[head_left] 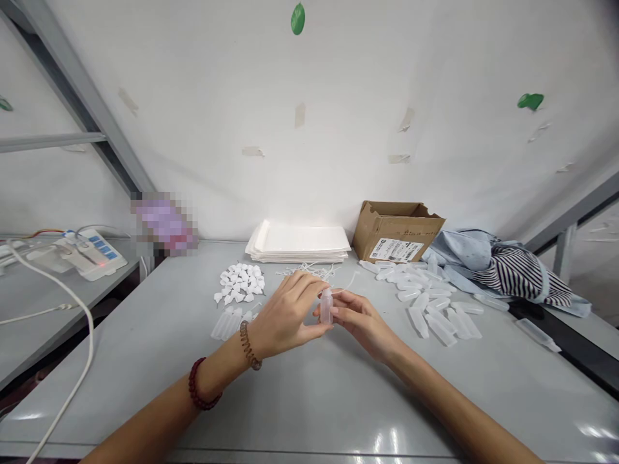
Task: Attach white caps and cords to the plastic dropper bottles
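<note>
Head view shows, at the far left of the counter, a heap of small white caps, and on its near side a row of translucent bottles lying parallel. Next to the right comes the left hand, with its fingers arched above and its thumb reaching low toward one small bottle. Whether these fingers press on the neck or only stay beside it, I cannot tell. The small bottle is just to the right of the left palm, between both hands; its long axis is about upright, with the neck on top. From the right side, the right hand grasps its body between thumb and fingers, so this hand is the nearer one to the body, while the left fingertips are nearer to the neck. Farther right, well apart from both hands, loose bottles lie in mixed directions.
</note>
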Demonstrator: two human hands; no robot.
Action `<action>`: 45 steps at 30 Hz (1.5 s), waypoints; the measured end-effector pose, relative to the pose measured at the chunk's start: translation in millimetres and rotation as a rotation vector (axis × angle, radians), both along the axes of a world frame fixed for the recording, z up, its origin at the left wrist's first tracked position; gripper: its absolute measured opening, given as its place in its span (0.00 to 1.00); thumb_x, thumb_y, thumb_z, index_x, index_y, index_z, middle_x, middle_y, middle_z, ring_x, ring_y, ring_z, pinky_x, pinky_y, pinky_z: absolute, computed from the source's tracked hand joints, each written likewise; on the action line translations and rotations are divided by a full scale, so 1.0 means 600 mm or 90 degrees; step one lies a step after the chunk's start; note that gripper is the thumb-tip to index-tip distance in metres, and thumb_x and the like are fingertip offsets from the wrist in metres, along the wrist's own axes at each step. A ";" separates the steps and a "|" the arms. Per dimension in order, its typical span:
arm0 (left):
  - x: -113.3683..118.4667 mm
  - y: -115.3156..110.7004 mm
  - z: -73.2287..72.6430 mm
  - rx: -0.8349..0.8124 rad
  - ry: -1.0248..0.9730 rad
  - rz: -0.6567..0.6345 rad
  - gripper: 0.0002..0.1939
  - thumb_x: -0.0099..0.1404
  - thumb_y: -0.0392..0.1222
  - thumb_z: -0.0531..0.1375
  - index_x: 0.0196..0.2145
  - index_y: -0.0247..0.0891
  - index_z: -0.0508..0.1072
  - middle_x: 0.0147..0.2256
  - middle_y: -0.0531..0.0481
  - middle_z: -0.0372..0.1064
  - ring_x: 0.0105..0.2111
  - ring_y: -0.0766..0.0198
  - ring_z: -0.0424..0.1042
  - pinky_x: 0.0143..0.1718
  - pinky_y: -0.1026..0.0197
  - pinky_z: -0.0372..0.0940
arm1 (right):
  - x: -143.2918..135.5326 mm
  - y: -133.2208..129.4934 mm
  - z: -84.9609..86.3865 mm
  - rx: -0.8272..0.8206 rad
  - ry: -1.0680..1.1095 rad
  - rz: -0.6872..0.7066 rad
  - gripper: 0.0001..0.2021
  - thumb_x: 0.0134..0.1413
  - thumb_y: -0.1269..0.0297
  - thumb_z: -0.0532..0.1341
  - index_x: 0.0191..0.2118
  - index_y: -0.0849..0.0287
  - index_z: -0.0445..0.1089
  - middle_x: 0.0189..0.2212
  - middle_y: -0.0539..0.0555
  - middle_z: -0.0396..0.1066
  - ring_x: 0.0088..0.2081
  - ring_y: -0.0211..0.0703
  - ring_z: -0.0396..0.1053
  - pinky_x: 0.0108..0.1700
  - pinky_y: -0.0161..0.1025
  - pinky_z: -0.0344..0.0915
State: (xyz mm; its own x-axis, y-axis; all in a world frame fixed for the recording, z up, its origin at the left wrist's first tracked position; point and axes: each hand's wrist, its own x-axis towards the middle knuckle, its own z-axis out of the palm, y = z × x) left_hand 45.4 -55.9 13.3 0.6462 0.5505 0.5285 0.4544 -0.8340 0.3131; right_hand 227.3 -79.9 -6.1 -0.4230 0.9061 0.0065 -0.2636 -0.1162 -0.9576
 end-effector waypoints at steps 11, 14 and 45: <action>-0.002 -0.004 -0.001 0.082 0.100 0.017 0.19 0.63 0.46 0.58 0.48 0.33 0.63 0.45 0.39 0.68 0.47 0.49 0.63 0.45 0.49 0.60 | -0.008 0.001 -0.003 0.110 -0.154 -0.228 0.12 0.51 0.55 0.62 0.34 0.59 0.72 0.32 0.53 0.72 0.35 0.41 0.68 0.41 0.41 0.66; -0.004 -0.005 -0.003 0.078 0.104 0.027 0.19 0.63 0.47 0.59 0.48 0.33 0.64 0.44 0.40 0.68 0.46 0.49 0.63 0.44 0.49 0.60 | -0.009 0.002 -0.003 0.117 -0.165 -0.222 0.11 0.51 0.56 0.62 0.33 0.59 0.73 0.30 0.51 0.72 0.34 0.40 0.68 0.41 0.40 0.65; -0.141 -0.017 -0.009 -0.151 0.234 0.066 0.21 0.51 0.47 0.67 0.41 0.38 0.70 0.36 0.47 0.68 0.41 0.53 0.63 0.40 0.55 0.60 | -0.064 0.039 -0.040 0.337 -0.444 -0.068 0.05 0.53 0.69 0.59 0.31 0.59 0.72 0.29 0.52 0.72 0.31 0.39 0.66 0.36 0.38 0.62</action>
